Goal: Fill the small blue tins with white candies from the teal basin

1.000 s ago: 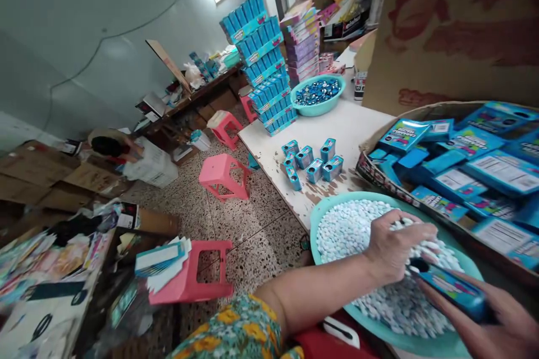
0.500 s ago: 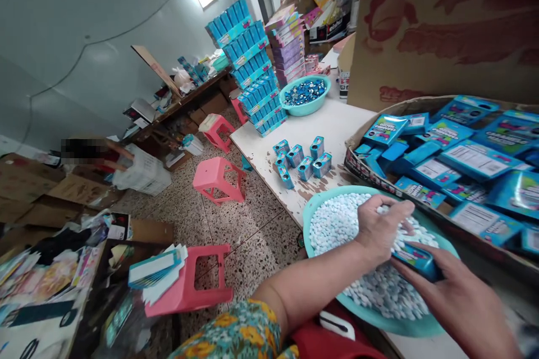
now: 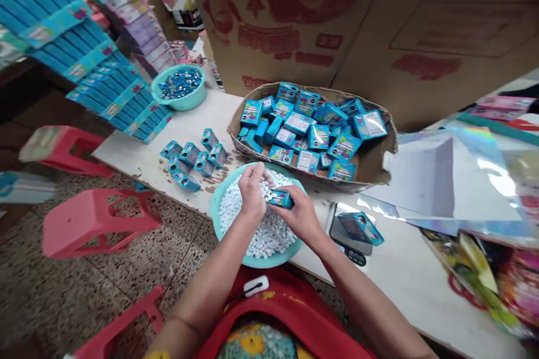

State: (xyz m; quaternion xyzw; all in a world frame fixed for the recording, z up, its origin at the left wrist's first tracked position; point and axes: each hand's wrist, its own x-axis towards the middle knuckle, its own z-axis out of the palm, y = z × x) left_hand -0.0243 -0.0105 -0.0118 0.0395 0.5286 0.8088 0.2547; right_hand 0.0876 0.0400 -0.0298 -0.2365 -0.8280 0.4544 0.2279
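A turquoise basin (image 3: 217,202) full of small white pieces rests at the table edge in front of me. Over it, my right hand (image 3: 297,210) is closed around a small blue box (image 3: 279,198), whose end points left. Close to that end, my left hand (image 3: 252,189) is cupped with curled fingers, and white pieces show in it. Several small blue boxes (image 3: 204,162) stand on the table to the left. Behind the basin, a cardboard tray (image 3: 377,171) holds many blue boxes. On the right, another blue box (image 3: 361,228) lies on a scale (image 3: 343,235).
A basin (image 3: 196,100) of blue pieces is at the back left, beside tall stacks of blue display boxes (image 3: 96,61). Pink stools (image 3: 80,223) stand on the floor at left. Silvery sheets (image 3: 446,179) and colourful bags (image 3: 484,275) lie at right.
The view has swung right and down, bringing the scale and silvery sheets into sight. The hands stay over the basin; the box is still in my right hand, beside my left hand.
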